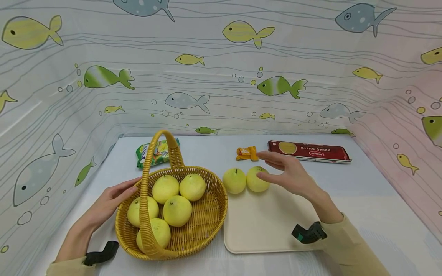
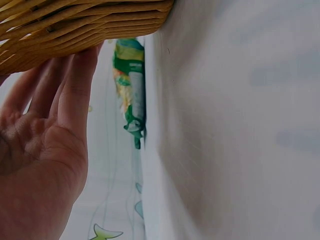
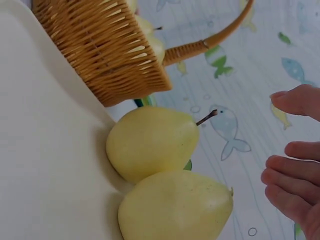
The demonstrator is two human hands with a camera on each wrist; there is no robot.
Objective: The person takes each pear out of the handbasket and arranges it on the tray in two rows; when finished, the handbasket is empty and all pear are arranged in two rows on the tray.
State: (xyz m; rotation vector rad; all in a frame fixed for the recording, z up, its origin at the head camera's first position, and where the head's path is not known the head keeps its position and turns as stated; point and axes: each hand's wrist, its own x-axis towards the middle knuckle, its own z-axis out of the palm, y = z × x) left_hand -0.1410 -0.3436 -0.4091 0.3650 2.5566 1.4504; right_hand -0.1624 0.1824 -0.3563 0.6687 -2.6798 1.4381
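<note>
In the head view, five pears (image 1: 177, 211) sit in the wicker basket (image 1: 203, 221) and two more pears (image 1: 235, 181) stand side by side on the far part of the cream tray (image 1: 264, 226). There the right hand (image 1: 290, 174), thumb and fingers apart, overlaps one of the pair, but the right wrist view reveals a gap. Only the left wrist view shows the left hand (image 1: 111, 197) palm-side, its extended fingers against the basket's outer wall.

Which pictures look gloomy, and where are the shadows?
Head view: bright, lettering on the red packet readable; left wrist view: dimmer, table looks grey, print on the green packet blurry; right wrist view: dim too, soft shadows on the tray beside the pears.
</note>
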